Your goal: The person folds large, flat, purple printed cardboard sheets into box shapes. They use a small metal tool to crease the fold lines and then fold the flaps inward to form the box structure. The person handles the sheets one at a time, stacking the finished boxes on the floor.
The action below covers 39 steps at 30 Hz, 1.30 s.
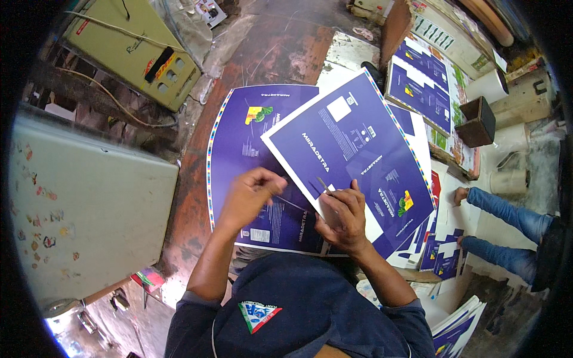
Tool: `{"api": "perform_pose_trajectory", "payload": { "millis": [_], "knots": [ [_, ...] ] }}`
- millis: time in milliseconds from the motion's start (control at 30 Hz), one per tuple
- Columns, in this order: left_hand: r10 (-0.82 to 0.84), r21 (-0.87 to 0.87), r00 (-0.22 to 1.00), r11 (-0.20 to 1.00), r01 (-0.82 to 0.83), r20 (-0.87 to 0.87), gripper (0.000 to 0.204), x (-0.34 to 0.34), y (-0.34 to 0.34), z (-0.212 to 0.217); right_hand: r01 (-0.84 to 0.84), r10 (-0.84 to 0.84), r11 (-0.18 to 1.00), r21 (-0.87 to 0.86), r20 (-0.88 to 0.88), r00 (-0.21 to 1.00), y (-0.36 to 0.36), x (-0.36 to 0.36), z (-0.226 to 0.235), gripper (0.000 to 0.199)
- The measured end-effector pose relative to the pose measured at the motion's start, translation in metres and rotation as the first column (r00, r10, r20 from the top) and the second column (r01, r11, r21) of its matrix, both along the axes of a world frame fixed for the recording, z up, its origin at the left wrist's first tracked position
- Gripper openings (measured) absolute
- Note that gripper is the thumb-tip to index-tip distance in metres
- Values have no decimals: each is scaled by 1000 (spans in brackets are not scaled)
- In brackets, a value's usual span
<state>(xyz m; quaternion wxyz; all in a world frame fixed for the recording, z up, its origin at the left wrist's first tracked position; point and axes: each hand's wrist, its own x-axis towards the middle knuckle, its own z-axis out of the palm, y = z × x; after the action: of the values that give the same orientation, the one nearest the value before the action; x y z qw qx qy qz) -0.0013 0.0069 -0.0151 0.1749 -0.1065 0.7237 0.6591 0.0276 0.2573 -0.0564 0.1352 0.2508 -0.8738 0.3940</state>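
Mid-frame, I see the top sheet (pixel 358 143) overlapping the right part of the lower sheet (pixel 230 143). A stack (pixel 418 89) sits upper right, a box (pixel 476 122) at its right; a cabinet (pixel 101 209) stands far left.

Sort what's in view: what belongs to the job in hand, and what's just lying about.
In the job, it seems:
- Upper sheet, by the right hand
- Lower sheet, partly covered, under the left hand
- Slim tool in the right hand, kind unclear

Apparently lying about:
- Stacked sheets, similar print, possibly related
- Dark box
- Grey cabinet
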Motion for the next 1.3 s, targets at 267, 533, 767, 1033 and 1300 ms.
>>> {"api": "perform_pose_trajectory", "payload": {
  "millis": [267,533,767,1033,1300],
  "knots": [
    [297,99,955,950,-295,-6,35,0,2,-5,-2,2,1000,14,5,1000,-1,-1,-1,51],
    [-1,12,999,1000,1,55,29,-5,36,-3,3,-3,999,-35,17,1000,1,-1,1,48],
    [139,-99,974,982,-158,-179,30,2,19,-66,106,-114,974,-201,-32,993,46,-11,9,44],
    [218,157,905,973,-171,-366,42,-39,14,-63,718,-769,636,-282,-148,622,157,7,77,62],
    [355,497,897,847,-189,-265,32,-51,45,-58,639,-418,367,-676,494,762,186,30,89,83]
  ]
}}
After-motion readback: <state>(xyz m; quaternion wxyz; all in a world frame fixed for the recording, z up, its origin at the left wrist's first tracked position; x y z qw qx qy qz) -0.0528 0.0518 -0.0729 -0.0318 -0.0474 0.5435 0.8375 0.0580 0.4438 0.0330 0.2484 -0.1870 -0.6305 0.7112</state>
